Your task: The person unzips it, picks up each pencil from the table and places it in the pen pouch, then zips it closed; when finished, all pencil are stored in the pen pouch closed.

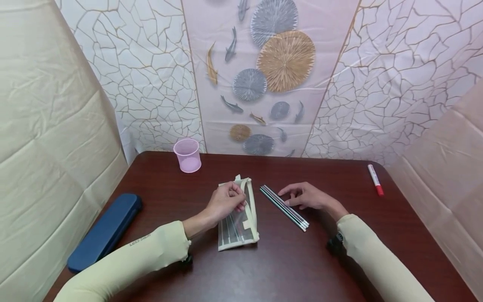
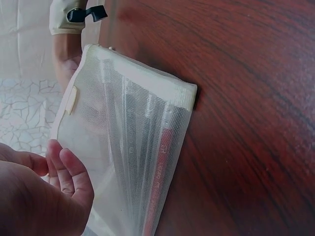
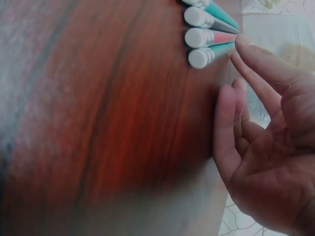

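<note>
A see-through mesh zip pouch [image 1: 252,212] with cream trim lies near the middle of the brown table. Inside it are several pencils, one of them a red pencil [image 2: 160,169] with lettering. My left hand [image 1: 225,200] pinches the pouch's zipper-side edge between thumb and fingers. To the pouch's right, a row of pencils [image 1: 284,208] lies slanted on the table, their white eraser ends [image 3: 197,38] toward me. Teal, black and pink barrels show in the right wrist view. My right hand [image 1: 308,197] is beside this row, thumb and forefinger extended with tips right at the barrels.
A long dark blue case [image 1: 105,230] lies at the table's left edge. At the back left stands a pink cup [image 1: 188,161]. A white marker with a red cap [image 1: 375,179] lies at the back right. Patterned cloth [image 1: 151,75] hangs behind the table.
</note>
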The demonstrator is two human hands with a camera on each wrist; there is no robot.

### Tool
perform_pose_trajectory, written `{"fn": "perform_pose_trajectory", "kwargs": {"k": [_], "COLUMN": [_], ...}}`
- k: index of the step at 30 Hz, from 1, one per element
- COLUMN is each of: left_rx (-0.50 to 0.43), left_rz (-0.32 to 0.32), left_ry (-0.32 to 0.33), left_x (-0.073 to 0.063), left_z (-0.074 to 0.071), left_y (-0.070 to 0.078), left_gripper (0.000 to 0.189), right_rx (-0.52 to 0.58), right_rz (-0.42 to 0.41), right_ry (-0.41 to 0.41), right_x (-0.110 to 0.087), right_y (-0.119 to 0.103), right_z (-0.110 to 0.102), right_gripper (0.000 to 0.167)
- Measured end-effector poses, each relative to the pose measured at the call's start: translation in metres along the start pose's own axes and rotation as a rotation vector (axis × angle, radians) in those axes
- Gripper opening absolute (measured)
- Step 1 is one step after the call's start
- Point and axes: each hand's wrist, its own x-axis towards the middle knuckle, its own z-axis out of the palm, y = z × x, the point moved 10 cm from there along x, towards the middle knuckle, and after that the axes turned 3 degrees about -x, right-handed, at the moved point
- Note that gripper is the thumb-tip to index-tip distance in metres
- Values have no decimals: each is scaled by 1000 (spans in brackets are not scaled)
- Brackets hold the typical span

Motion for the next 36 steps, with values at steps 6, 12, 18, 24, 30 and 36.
{"fn": "perform_pose_trajectory", "kwargs": {"k": [6,12,18,24,30,36], "left_rx": [7,0,0,7,0,-11], "left_rz": [-1,4,6,6,7,8], "left_ry": [-2,-5,-5,-5,-6,-8], "left_x": [0,-1,-1,-1,-1,0], "left_z": [1,1,1,1,2,3], "left_y": [0,1,1,1,-1,-1], "left_gripper": [8,8,8,8,8,8], "right_rx": [-8,-8,-27,-110,-221,-239], "right_rz": [-2,-15,-7,45,82,107], "right_ry": [7,12,47,119,156,157], "right_x": [-1,1,-1,-3,-2,-2], "right_y": [-3,-3,-3,-2,-5,-6], "right_z": [1,2,1,-3,-6,-8], "right_gripper": [36,34,30,28,28,32]}}
